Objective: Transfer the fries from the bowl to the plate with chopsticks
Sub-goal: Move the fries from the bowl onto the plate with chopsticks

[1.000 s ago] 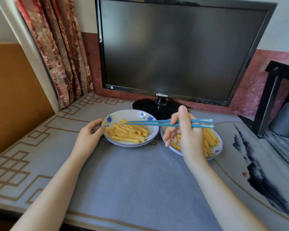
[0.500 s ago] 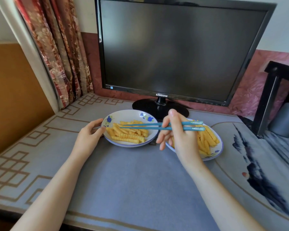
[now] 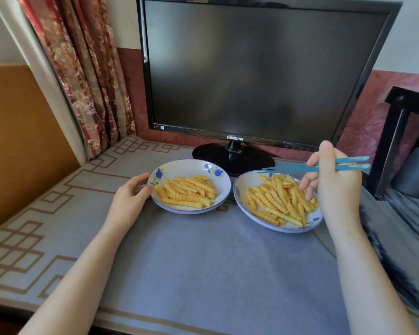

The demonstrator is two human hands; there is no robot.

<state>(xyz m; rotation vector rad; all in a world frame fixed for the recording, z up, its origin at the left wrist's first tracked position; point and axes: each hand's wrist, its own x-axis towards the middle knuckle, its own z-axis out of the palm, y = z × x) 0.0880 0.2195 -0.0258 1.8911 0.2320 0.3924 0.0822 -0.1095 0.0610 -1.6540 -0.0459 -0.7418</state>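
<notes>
R hand (image 3: 334, 187), gripping teal plastic chopsticks (image 3: 288, 167), swings back from left white floral dish (image 3: 186, 168) to right dish (image 3: 248, 181); tips empty, prob. reloading. Yellow crinkle fries (image 3: 276, 201) in both. L hand (image 3: 131, 197) grips left rim.

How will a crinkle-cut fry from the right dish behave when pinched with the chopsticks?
Probably stiff: the fries lie straight, unbent. Likely light, and the ridges should help grip. The smooth chopsticks may let one pivot if pinched off-centre.

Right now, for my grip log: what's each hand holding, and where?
Right hand grips the teal chopsticks in their rear half; left hand holds the left dish by its left rim.
</notes>
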